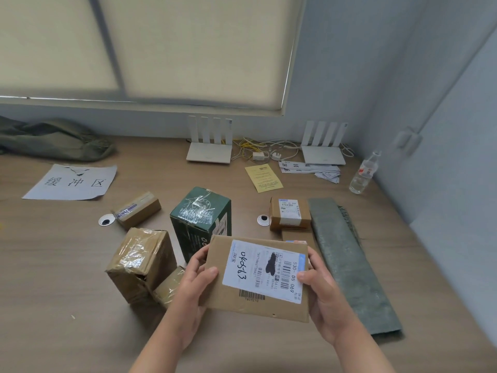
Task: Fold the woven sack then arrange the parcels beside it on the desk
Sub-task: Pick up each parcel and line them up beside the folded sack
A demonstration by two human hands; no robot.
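Flat parcel (258,278) near centre, above the tabletop (67,292) | my left hand (192,281) and right hand (326,300) grasp its ends | woven sack (347,259) folded, right | step: arranging parcels | next, I judge: set it beside sack, near small labelled box (289,214).

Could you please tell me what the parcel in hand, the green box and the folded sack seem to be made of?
Held parcel: matte brown cardboard, with a white paper label. Green box: probably printed cardboard, glossy clear tape across the top. Folded sack: grey-green woven plastic by its look, threads fraying along one edge.
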